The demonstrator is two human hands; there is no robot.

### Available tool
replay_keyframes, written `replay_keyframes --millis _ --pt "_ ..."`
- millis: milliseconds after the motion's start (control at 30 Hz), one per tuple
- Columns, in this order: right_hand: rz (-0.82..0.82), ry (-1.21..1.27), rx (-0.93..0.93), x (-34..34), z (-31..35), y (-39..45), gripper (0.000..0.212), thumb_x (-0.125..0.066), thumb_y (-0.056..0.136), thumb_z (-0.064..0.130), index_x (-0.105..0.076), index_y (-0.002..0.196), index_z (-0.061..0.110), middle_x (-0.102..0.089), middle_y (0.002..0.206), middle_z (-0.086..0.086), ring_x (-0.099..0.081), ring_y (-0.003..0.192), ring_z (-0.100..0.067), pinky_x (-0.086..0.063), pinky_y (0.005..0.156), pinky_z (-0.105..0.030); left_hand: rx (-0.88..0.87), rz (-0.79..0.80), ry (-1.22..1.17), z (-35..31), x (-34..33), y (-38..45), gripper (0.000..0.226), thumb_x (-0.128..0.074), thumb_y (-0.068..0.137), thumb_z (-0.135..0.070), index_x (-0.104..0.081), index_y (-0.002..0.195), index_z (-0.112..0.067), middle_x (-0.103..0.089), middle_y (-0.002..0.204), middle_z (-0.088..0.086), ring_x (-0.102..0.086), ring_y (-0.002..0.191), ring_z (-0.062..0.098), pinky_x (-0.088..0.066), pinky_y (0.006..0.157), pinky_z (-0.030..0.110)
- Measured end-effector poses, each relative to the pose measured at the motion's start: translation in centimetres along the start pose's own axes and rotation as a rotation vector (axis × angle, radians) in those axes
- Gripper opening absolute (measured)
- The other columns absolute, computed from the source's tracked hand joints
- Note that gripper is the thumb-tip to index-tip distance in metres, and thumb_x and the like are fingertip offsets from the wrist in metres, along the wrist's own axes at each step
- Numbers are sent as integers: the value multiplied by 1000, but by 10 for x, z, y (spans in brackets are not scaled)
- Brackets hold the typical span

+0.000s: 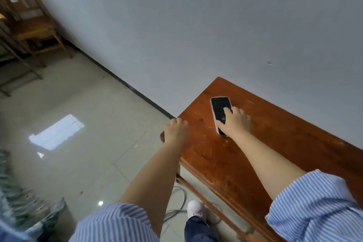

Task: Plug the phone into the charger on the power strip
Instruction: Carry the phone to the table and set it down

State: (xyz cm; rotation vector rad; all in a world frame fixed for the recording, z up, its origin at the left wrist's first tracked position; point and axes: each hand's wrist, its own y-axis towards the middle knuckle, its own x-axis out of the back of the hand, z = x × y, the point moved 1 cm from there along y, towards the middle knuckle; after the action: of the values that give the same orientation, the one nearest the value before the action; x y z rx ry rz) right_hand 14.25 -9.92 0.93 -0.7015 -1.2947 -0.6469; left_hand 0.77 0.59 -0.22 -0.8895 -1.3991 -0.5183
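Item: phone [219, 110], dark-screened, in a clear or pale case, lying face up and flat on the worktop [275, 143], a scuffed red-brown wooden surface set against a plain pale wall.

Grip, right: the right hand [234, 124] lies palm down over the near end of the phone, fingers spread across the glass and the thumb along its near-left edge. The phone is not lifted. Judged as a pick-up in its opening stage, the hand closing round the edges; a full clasp is not shown, so whether it truly holds the phone cannot be told.

Grip, left: the left hand [176, 129] rests to the left of the right grip, fingers curled over the worktop's left corner and holding nothing loose. Judged as a brace while the person leans in.

Beyond the grip: the far half of the screen is uncovered. Below and nearer than the grips, a grey cable [179, 198] loops on the tiled floor beside a white shoe [196, 209]. No charger or power strip is in view; the cable may lead to one.

Writing: pale digits show on the screen just beside the right thumb, seemingly "16", partly covered. No brand mark legible anywhere.

Task standing: phone unplugged, on the worktop.
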Motion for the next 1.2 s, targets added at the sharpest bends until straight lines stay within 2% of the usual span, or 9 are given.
replay_keyframes --millis 133,200,267,433,567,700,867,967,1200 --pt "129 -19 -82 -32 -15 29 82 -49 77 62 -12 139 25 -12 153 -15 -11 139 -36 -16 112 -56 54 87 -79 1 -37 16 37 -35 94 -28 -40 127 -13 -43 137 13 -35 129 30 -33 107 44" --pt "163 -5 -90 -45 -15 44 87 -47 75 67 -6 140 28 -3 154 -17 -3 140 -37 -10 112 -58 46 93 -132 5 -50 23 46 -31 94 -34 -29 136 -15 -26 150 13 -17 140 29 -17 116 45" --pt "159 26 -123 -53 -14 55 85 -43 76 68 -4 140 28 0 153 -19 -2 140 -39 -9 113 -57 34 63 -158 9 -59 28 52 -26 95 -39 -18 142 -18 -11 156 10 -3 144 27 -3 118 43" --pt "91 65 -166 -71 -5 67 69 -38 85 57 -11 140 25 -9 151 -24 -12 137 -42 -17 112 -55 38 20 -196 14 -74 29 56 -24 94 -44 -13 144 -21 -5 157 7 3 144 22 10 113 36" --pt "-22 164 -139 -70 -10 69 62 -51 83 48 -30 135 23 -26 144 -26 -26 129 -41 -28 105 -53 21 24 -216 17 -73 30 55 -28 93 -42 -18 143 -22 -9 157 7 -2 144 22 5 116 37" --pt "-38 234 -61 -61 -4 78 58 -62 78 41 -43 129 21 -37 135 -25 -34 120 -39 -34 99 -50 0 73 -247 31 -65 37 52 -28 95 -40 -19 143 -21 -11 157 6 -1 144 22 2 118 39" --pt "21 271 140 -57 73 100 59 -64 74 42 -45 127 23 -41 132 -22 -36 119 -38 -35 97 -48 177 34 -244 94 -42 54 52 -29 96 -33 -14 144 -19 -11 157 4 -2 144 22 -4 118 41" --pt "59 301 272 -53 137 114 61 -66 71 40 -46 126 23 -41 132 -22 -35 118 -39 -34 96 -48 259 8 -198 148 -25 56 50 -32 96 -30 -19 142 -16 -13 156 6 -5 144 23 -10 117 42" --pt "94 335 538 -42 336 150 64 -69 66 36 -47 125 28 -41 129 -19 -35 116 -35 -32 96 -43 500 -97 -116 327 21 57 48 -41 92 -21 -27 137 -11 -21 153 10 -10 143 25 -18 114 41"
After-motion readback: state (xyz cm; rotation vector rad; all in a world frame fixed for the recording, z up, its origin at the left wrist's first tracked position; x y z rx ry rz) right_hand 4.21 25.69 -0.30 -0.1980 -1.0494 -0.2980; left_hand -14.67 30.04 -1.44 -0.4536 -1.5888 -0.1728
